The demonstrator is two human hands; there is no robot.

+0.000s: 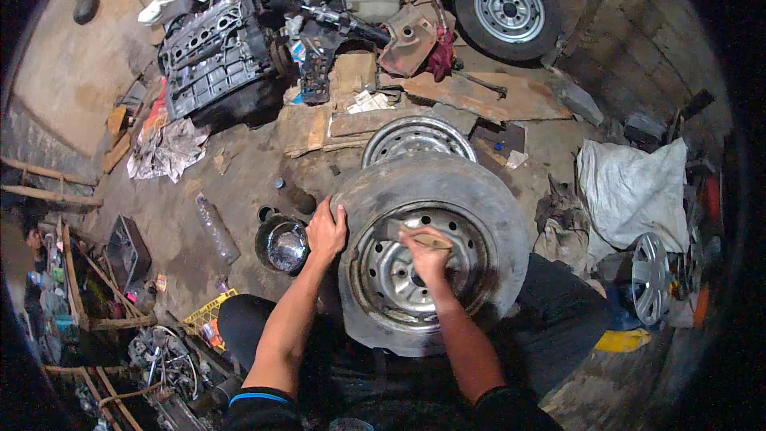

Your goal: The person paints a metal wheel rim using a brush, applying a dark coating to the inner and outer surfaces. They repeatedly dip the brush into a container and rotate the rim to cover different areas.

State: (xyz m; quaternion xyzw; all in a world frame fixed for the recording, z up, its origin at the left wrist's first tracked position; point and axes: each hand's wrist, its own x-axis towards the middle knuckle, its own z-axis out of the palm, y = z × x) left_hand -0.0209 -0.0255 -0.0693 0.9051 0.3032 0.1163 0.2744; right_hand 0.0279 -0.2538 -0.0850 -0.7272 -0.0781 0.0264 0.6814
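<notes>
A dirty wheel with a worn tyre and a grey steel rim is between my legs, its face toward me. My left hand lies against the tyre's left side, fingers stretched out. My right hand is closed over the rim's face and holds what looks like a brush with a tan handle. The brush's dark end points left and is blurred. Beyond the tyre, a bare steel rim is partly hidden. Left of my left hand stands a dark pot with shiny liquid.
A bottle stands behind the pot, and a clear plastic bottle lies left. An engine block sits at the far left. Another wheel leans at the back right. A white sack and a wheel cover are at right.
</notes>
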